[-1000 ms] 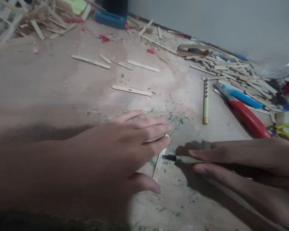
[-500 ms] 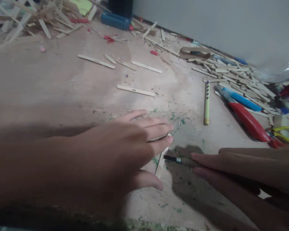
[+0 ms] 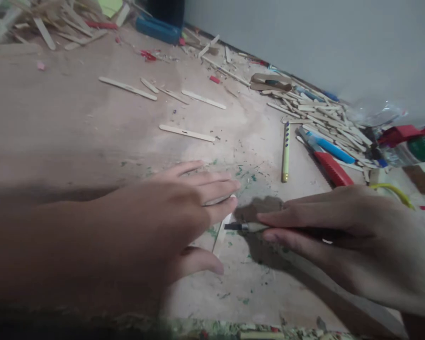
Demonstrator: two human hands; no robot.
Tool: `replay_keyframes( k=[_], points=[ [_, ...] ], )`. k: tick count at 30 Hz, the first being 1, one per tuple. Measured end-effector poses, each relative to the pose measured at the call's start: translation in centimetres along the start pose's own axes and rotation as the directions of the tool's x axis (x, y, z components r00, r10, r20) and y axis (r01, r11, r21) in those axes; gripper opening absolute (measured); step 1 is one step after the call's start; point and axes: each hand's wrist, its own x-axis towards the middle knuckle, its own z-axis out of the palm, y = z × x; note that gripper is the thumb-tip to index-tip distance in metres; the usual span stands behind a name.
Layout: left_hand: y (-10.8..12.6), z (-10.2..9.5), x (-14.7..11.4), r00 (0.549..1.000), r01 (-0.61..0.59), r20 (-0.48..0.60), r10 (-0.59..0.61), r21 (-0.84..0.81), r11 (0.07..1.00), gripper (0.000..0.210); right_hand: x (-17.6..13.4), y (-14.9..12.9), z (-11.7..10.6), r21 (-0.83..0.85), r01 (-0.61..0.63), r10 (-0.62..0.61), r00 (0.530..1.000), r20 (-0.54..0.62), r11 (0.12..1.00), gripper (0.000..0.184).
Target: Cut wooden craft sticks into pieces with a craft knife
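Note:
My left hand lies palm down with fingers stretched out, pinning a wooden craft stick to the table. The stick's far tip shows by the index finger, and its lower part runs past the thumb. My right hand is closed around a small chisel, pinched between thumb and fingers. Its flat dark blade points left and meets the right edge of the stick, just beside my left fingers. Most of the pale handle is hidden in the right hand.
Beyond my hands lie a loose craft stick, a yellow-green pencil, a red utility knife and a blue pen. A pile of sticks sits by the wall. Green shavings dot the worn wooden tabletop.
The view has shifted slightly to the right, so everything sits further left. More of my right hand shows, and the chisel's blade has come closer to the stick.

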Motion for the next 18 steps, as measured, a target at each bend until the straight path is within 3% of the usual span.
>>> replay_keyframes(
  k=[3, 10, 14, 18],
  points=[
    [-0.1, 0.1, -0.1, 1.0, 0.021, -0.01, -0.022, -0.025, 0.999, 0.07, -0.2, 0.9, 0.1, 0.009, 0.096, -0.096, 0.994, -0.049, 0.995, 0.037],
    [-0.2, -0.5, -1.1, 1.0, -0.016, 0.001, 0.016, -0.013, 1.0, 0.07, -0.4, 2.1, -0.1, 0.003, 0.129, -0.129, 0.992, -0.002, 0.992, 0.046],
    [-0.1, -0.4, -1.2, 1.0, -0.018, -0.016, 0.018, -0.013, 1.0, 0.07, -1.5, 2.5, 0.3, 0.041, 0.048, -0.047, 0.998, -0.036, 0.998, 0.022],
    [-0.2, -0.3, -1.1, 0.999, -0.039, -0.004, 0.039, -0.013, 0.999, 0.068, -3.4, 2.5, 1.6, 0.08, -0.038, 0.044, 0.996, -0.072, 0.996, 0.045]
  ],
)
